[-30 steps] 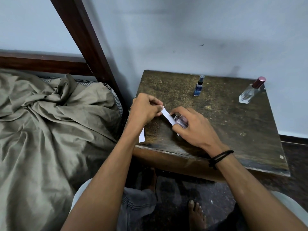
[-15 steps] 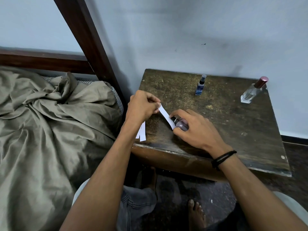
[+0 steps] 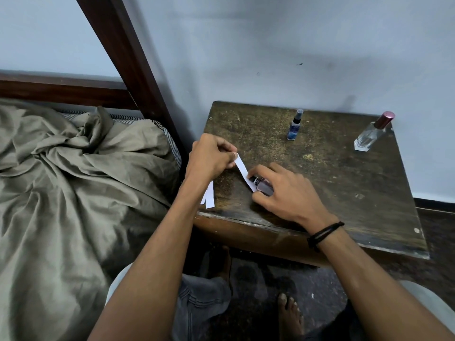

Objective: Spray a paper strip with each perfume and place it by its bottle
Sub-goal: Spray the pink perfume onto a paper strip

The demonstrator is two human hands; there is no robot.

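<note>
I see the left hand (image 3: 211,156) pinching the upper end of a paper strip (image 3: 243,172) above the counter (image 3: 344,193); the right hand (image 3: 288,193) grips a small dark bottle (image 3: 264,187), fingers hiding most of it, nozzle at the strip's lower end, contact unclear; spare strips (image 3: 208,196) lie half hidden under the left wrist.

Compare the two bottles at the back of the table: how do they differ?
The blue bottle is smaller, with a dark spray top; the clear bottle is larger, with a maroon cap. The blue bottle stands mid-back; the clear bottle at the back right corner. Both stand untouched.
</note>
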